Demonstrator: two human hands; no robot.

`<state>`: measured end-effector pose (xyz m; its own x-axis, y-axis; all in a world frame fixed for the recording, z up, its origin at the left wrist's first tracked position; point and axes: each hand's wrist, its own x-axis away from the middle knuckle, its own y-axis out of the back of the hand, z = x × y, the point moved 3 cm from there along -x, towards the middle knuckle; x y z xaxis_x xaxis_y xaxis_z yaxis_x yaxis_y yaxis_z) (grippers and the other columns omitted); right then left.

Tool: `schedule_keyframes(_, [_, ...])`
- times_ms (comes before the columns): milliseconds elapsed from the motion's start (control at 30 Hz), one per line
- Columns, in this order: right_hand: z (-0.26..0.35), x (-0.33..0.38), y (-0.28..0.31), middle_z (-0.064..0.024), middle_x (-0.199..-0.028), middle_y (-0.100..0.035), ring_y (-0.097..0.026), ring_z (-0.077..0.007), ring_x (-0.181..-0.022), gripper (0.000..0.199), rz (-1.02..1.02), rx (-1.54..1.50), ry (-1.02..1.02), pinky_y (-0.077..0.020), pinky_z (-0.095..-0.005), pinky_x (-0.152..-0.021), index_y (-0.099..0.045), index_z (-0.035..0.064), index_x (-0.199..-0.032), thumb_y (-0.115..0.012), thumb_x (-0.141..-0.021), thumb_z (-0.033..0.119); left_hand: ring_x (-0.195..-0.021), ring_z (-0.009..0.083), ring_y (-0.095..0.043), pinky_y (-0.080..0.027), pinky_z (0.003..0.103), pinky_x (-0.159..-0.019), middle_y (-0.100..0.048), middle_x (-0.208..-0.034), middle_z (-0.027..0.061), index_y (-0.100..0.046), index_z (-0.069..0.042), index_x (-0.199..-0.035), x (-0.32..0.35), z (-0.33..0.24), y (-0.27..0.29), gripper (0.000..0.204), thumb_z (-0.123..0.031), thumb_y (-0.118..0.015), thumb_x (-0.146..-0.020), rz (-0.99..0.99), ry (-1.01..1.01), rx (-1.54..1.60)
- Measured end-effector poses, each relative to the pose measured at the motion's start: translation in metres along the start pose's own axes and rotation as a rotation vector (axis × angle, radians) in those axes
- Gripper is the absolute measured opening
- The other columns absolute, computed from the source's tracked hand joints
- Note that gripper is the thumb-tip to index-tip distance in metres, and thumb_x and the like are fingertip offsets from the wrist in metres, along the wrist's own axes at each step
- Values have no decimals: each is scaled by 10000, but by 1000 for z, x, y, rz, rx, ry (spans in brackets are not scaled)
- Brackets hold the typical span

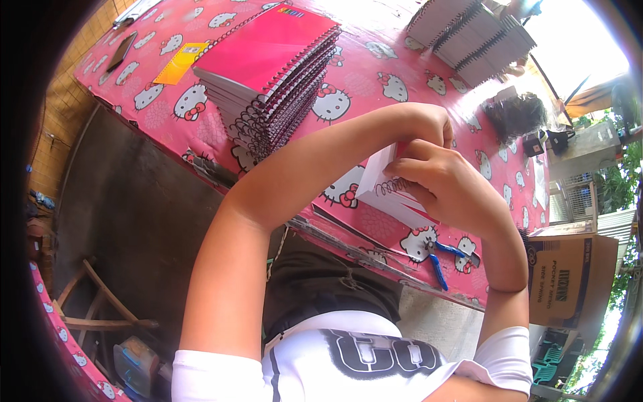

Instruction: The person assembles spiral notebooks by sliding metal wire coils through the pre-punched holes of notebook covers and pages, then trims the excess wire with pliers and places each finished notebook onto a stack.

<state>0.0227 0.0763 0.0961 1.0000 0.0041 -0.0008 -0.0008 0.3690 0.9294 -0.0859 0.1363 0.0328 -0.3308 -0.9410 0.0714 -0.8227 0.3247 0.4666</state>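
A spiral notebook (396, 213) with white pages lies near the table edge under both of my hands. Its dark wire coil (394, 185) runs along the edge facing up. My right hand (443, 175) is closed, its fingers curled round the coil edge. Reaching across from the left, my left hand (429, 124) bends down at the wrist on the notebook's far side; its fingertips are hidden behind the right hand. Cutting pliers with blue handles (439, 266) rest on the table just to the right of the notebook, jaws apart.
A tall stack of pink-covered spiral notebooks (268, 50) stands at the left. More bound notebooks (469, 37) are stacked far right, near a dark plastic bundle (514, 115). A yellow notebook (179, 63) and a phone (122, 52) lie far left. A cardboard box (562, 278) stands at right.
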Motion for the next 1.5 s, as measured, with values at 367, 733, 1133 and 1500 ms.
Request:
schedule_keyframes(367, [6, 7, 6, -143, -923, -616, -625, -341, -838, 355, -156, 92, -3, -516, -411, -753, -649, 12, -1058, -608, -721, -92, -752, 204, -661, -520, 341, -667, -714, -860, 109, -748, -41, -948, -1, -1, 2, 362, -194, -800, -624, 59, 93, 112])
schedule_keyframes(733, [13, 58, 8, -189, -1084, -619, -631, -340, -862, 425, -706, 336, 101, -521, -427, -752, -585, -10, -1103, -651, -690, -87, -725, 238, -663, -520, 366, -632, -687, -822, 162, -716, 17, -909, -22, -65, 10, 377, -266, -787, -670, 185, 102, -734])
schedule_keyframes(1133, [-25, 167, 19, -83, -813, -658, -609, -103, -678, 500, -882, -342, -405, -477, -248, -588, -515, 36, -1246, -764, -820, 119, -752, 224, -640, -448, 379, -782, -657, -780, 62, -759, -111, -882, 71, -100, -25, 123, -104, -757, -759, -564, -378, -610])
schedule_keyframes(1500, [-42, 137, -13, -61, -755, -679, -615, -118, -629, 743, -772, -774, -461, -490, -261, -615, -386, 76, -1432, -746, -784, 26, -872, 191, -603, -456, 323, -798, -693, -866, 8, -759, -122, -959, 68, -83, -53, 243, -226, -798, -742, -939, -323, -594])
